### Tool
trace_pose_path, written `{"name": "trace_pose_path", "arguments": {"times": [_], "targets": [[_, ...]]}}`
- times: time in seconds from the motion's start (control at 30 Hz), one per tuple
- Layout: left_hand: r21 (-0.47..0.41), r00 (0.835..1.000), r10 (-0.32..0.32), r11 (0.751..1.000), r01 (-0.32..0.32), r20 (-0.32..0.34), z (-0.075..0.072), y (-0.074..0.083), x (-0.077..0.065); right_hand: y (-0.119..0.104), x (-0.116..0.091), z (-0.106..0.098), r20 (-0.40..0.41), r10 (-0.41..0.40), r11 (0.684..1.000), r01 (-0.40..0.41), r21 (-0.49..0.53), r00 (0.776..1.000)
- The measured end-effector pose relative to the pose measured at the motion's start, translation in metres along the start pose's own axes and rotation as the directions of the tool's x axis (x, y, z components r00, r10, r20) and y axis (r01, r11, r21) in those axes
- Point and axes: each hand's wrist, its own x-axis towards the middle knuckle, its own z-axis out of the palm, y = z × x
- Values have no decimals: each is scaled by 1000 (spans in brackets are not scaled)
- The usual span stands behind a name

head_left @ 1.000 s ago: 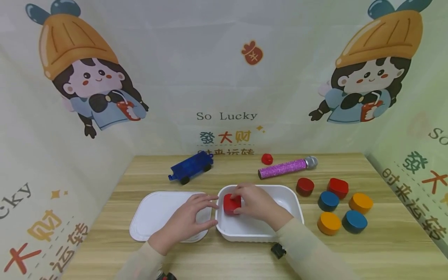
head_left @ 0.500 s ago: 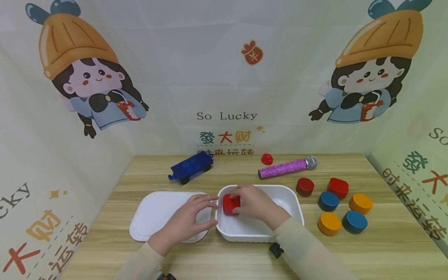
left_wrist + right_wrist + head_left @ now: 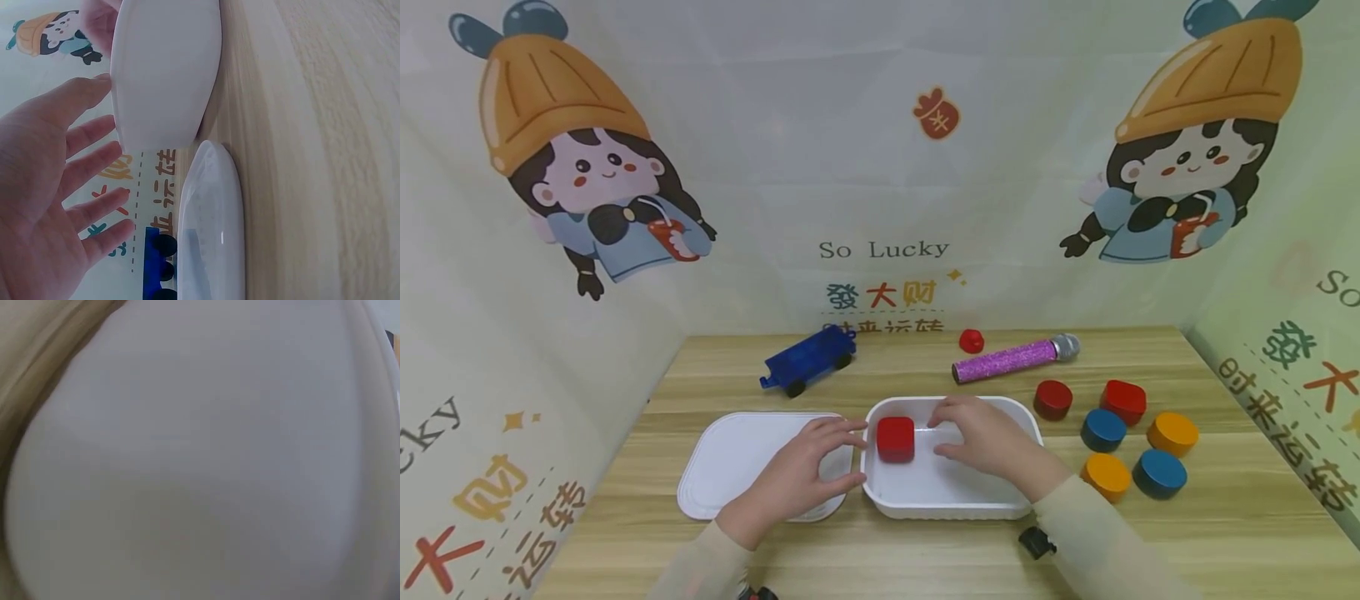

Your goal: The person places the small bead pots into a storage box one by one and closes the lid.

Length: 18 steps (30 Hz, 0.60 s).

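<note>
A red rounded-square block (image 3: 896,439) lies at the left end of the white plastic box (image 3: 955,510). Over the box's middle is my right hand (image 3: 985,437), its fingers loosely bent and apart from the block, with nothing in its grasp. My left hand (image 3: 801,468) spreads its fingers at the box's left rim, above part of the flat white lid (image 3: 730,454). In the left wrist view its thumb and fingertips touch or nearly touch the box wall (image 3: 165,69). The right wrist view is filled by the box's outer wall (image 3: 206,437), hiding that hand.
Right of the box stand a dark red round block (image 3: 1053,400), a red block (image 3: 1124,402), blue blocks (image 3: 1161,473) and orange blocks (image 3: 1173,435). Behind lie a purple glitter microphone (image 3: 1011,360), a small red piece (image 3: 972,341) and a blue toy wagon (image 3: 808,360).
My right hand has let go of the red block and moved to the right, leaving it in the box. The left hand has stayed in place.
</note>
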Motion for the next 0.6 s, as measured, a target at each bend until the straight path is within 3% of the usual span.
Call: {"name": "trace_pose_path", "arguments": {"times": [0.37, 0.6], "targets": [[-17, 999, -37, 999, 38, 21, 0, 1, 2, 31, -39, -23, -109, -50, 997, 43, -62, 993], [-12, 999, -36, 999, 37, 20, 2, 0, 1, 41, -72, -42, -116, 5, 999, -10, -47, 993]]}}
